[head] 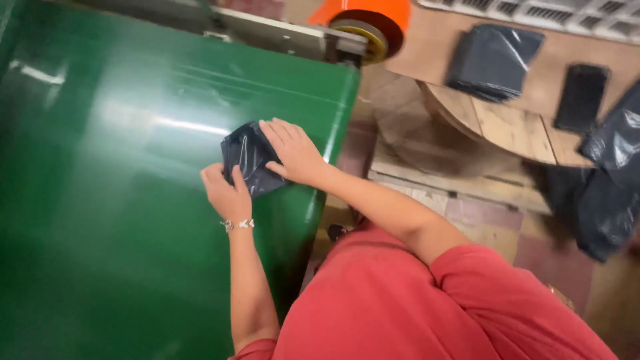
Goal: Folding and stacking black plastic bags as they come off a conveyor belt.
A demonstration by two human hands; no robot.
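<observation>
- Where the green belt [133, 200] nears its right edge, one small dark grey plastic packet [248, 159] lies on it, glossy, crinkled and roughly square, with a pale sheen across the film.
- One right hand [293, 153] lies flat on the packet's right part, fingers stretched out and close together, pressing rather than gripping.
- One left hand [225, 192] sits at the packet's lower left corner on the belt, thumb against the film's edge (whether the curled fingers actually pinch the corner cannot be told); a beaded bracelet [239, 225] circles that wrist.
- Beyond the belt's far right corner stands one orange roller [367, 20] with a brass-coloured hub.
- Right of the belt, one wooden table [513, 127] carries one stack of dark grey bags [493, 60] and one black phone [582, 97].
- Farther right of the belt, one heap of dark plastic [613, 180] hangs over the table's edge.
</observation>
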